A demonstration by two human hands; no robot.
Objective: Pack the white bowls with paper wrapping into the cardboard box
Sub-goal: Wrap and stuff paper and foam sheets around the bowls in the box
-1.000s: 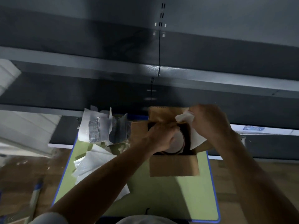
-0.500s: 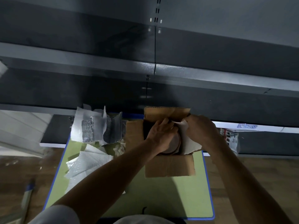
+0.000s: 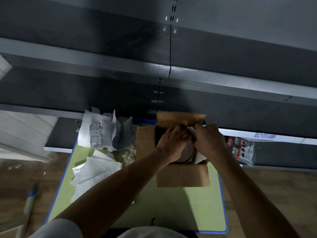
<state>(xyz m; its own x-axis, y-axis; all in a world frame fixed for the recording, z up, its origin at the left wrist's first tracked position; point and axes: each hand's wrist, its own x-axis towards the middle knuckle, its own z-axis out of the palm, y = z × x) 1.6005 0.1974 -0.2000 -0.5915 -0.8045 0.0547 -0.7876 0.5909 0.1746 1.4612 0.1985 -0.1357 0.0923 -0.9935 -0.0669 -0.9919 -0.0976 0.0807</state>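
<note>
Left hand (image 3: 171,145) spread flat, pressing white bowls (image 3: 186,154) down inside cardboard box (image 3: 182,176); right hand (image 3: 208,143) pinching paper wrapping (image 3: 199,158) alongside. Best to tuck paper snugly around rims, holding stack steady, avoiding tears.

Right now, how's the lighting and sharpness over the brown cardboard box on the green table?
Head view: dim overall; the brown cardboard box interior lies in deep shadow under both hands, left hand, right hand; a brighter patch falls on the green table; wide-angle bending tilts the grey metal shelves.

hands (image 3: 190,143) inside cardboard box (image 3: 182,176), green table (image 3: 171,206)
</note>
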